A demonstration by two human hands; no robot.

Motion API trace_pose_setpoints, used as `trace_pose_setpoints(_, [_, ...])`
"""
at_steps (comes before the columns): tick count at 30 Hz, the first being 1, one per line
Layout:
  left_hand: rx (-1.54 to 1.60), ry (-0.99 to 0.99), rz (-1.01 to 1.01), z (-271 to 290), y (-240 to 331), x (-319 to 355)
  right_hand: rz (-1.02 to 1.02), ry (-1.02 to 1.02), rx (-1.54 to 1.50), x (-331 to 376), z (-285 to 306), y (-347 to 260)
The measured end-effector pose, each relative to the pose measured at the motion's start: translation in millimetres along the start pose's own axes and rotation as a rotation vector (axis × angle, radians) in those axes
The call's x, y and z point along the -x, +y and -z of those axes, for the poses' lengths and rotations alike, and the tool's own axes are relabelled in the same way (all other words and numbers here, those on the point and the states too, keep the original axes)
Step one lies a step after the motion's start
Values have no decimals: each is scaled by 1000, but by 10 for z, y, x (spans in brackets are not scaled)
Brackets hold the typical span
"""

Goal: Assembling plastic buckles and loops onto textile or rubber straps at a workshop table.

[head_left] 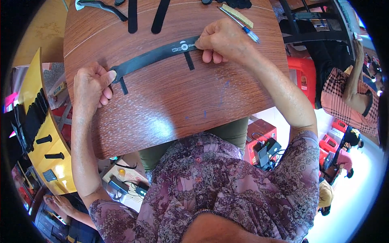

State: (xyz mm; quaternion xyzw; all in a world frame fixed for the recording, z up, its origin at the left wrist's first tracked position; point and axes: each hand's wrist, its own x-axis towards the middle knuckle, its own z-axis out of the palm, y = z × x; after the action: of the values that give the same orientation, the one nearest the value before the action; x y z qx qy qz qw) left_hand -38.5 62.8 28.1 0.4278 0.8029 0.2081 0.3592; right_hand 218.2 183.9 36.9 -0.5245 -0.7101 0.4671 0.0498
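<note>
Stretching flat on the brown wooden table [170, 105], a long black fabric strap [154, 54] is pinched at both ends: left hand [91, 85] and right hand [223, 40] fingers are clamped on it. Probably smoothing is in hand; an even pull seems needed.

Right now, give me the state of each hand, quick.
Left hand: closed, pinching the near end of the black strap on the wooden table.
Right hand: closed, pressing the strap's other end down.
</note>
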Motion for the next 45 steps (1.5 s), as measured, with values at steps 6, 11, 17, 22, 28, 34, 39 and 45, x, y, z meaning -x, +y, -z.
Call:
trace_pose_setpoints(6, [8,-12,36,0,-19,-23,-60,-57,-65,-2,54,-18])
trace_pose_setpoints(11, [10,-10,28,-6,13,-11,-35,-40,-132,-7,35,44])
trace_pose_setpoints(17, [27,-15,5,-12,-35,-28,-29,-56,-118,0,64,73])
trace_pose_setpoints(22, [20,-20,21,-14,-35,-34,-56,-47,-152,-11,62,95])
trace_pose_setpoints(28, [3,-16,22,-11,-27,-35,-55,-42,-138,-24,69,91])
trace_pose_setpoints(34, [-3,-11,15,-3,-8,-14,-80,-37,-128,-35,72,68])
trace_pose_setpoints(39, [-16,-3,25,-12,5,-5,-88,-25,-137,-23,65,58])
trace_pose_setpoints(45, [14,-21,-18,-10,-66,-31,-45,-11,-102,-13,52,63])
